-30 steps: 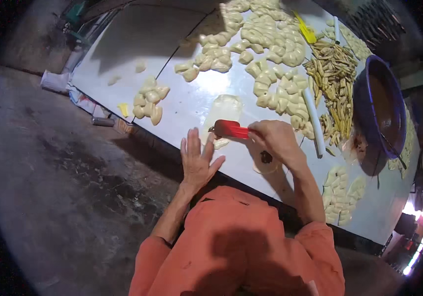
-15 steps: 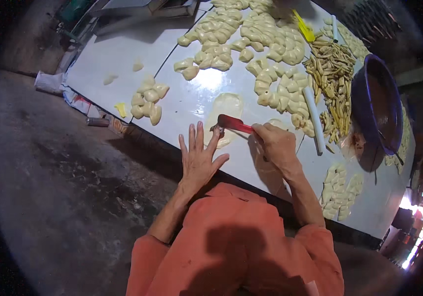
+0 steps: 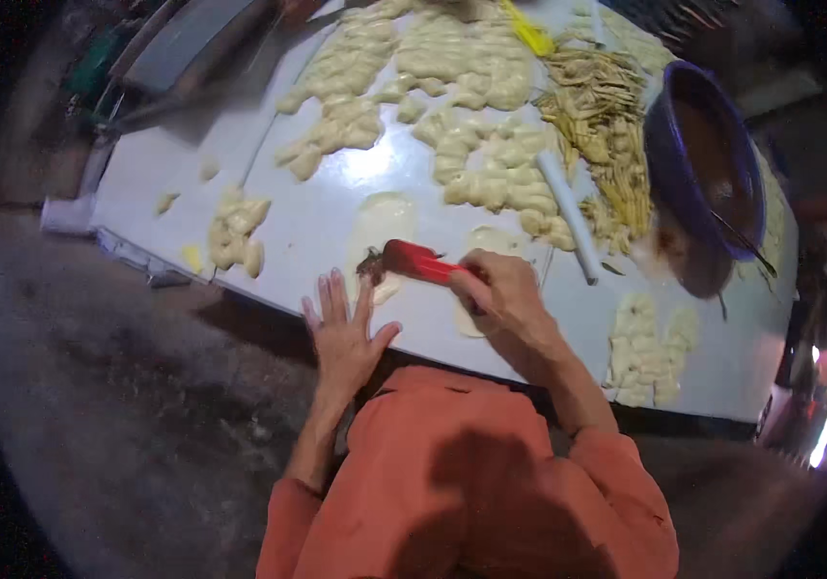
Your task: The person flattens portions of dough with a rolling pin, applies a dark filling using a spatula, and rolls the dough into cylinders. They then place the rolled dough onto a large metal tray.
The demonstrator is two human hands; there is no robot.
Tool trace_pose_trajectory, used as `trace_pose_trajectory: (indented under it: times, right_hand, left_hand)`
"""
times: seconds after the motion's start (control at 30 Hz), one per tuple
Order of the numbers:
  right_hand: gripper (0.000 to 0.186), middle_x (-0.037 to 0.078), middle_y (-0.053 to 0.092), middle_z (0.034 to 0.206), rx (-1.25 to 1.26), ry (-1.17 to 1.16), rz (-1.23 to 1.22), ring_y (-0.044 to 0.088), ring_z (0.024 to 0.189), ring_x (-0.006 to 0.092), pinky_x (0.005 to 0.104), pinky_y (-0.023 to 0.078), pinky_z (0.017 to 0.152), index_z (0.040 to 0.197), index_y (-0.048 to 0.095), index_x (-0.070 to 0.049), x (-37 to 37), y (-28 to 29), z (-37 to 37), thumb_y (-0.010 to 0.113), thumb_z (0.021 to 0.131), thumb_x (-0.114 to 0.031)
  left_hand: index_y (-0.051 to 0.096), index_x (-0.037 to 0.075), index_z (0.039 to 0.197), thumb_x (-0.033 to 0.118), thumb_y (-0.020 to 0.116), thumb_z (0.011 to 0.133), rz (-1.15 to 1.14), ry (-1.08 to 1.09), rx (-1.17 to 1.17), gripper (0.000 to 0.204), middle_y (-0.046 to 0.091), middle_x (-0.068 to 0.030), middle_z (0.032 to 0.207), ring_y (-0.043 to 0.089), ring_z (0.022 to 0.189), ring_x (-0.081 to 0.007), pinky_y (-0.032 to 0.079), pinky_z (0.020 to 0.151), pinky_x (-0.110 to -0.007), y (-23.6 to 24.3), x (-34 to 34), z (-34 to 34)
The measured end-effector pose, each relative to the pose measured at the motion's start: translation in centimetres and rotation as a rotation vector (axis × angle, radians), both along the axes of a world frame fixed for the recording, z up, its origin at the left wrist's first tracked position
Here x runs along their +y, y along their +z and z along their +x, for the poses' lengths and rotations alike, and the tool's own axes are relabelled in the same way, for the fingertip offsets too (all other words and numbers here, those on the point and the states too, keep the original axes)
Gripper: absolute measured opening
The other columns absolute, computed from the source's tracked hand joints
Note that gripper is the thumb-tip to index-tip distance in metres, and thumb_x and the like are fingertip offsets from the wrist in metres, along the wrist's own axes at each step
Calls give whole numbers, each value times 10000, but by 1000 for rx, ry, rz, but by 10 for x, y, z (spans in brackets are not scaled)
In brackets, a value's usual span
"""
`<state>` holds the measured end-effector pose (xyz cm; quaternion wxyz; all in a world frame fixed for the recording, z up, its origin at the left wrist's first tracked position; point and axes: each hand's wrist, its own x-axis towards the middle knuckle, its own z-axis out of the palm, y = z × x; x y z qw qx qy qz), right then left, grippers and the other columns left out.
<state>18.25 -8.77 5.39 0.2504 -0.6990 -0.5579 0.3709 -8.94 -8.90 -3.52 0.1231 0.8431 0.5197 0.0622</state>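
Note:
A red spatula (image 3: 417, 261) with a brown-smeared blade is gripped in my right hand (image 3: 508, 291). Its tip is beside a dab of dark brown filling (image 3: 372, 265) on a flattened oval of pale dough (image 3: 382, 220). My left hand (image 3: 346, 333) lies palm down with its fingers spread, holding nothing. Its index fingertip reaches the dough's near end, close to the filling. Another flat dough piece (image 3: 493, 239) shows partly behind my right hand, which hides some of it.
Pale dough pieces (image 3: 467, 58) cover the far white table (image 3: 298, 227); a smaller cluster (image 3: 235, 230) sits left. To the right are a white rod (image 3: 568, 217), yellow-brown strips (image 3: 606, 125), a yellow scraper (image 3: 529, 31) and a purple basin (image 3: 660, 145) of brown contents.
The whole view has shifted, so the table appears farther left. The spatula blade has moved slightly right of the brown filling, which now shows more plainly on the dough.

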Motion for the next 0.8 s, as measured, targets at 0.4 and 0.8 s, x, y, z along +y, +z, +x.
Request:
trace_pose_trajectory:
  times: [0.4, 0.8]
  right_hand:
    - [361, 127, 701, 998, -1064, -819, 420, 686, 955, 343, 478, 551, 827, 1301, 696, -164, -63, 54, 247, 611, 956, -101]
    - [326, 203, 742, 1117, -812, -958, 75, 693, 1048, 420, 482, 534, 903, 1312, 704, -168, -102, 109, 247, 602, 1012, -247]
  left_hand:
    - [393, 190, 1615, 685, 371, 1034, 178, -48, 42, 764, 191, -211, 1709, 133, 1575, -451, 72, 1217, -675, -39, -8, -34]
    - [426, 211, 1600, 686, 351, 1036, 168, -42, 39, 741, 239, -208, 1695, 185, 1567, -434, 56, 1224, -665, -37, -7, -37]
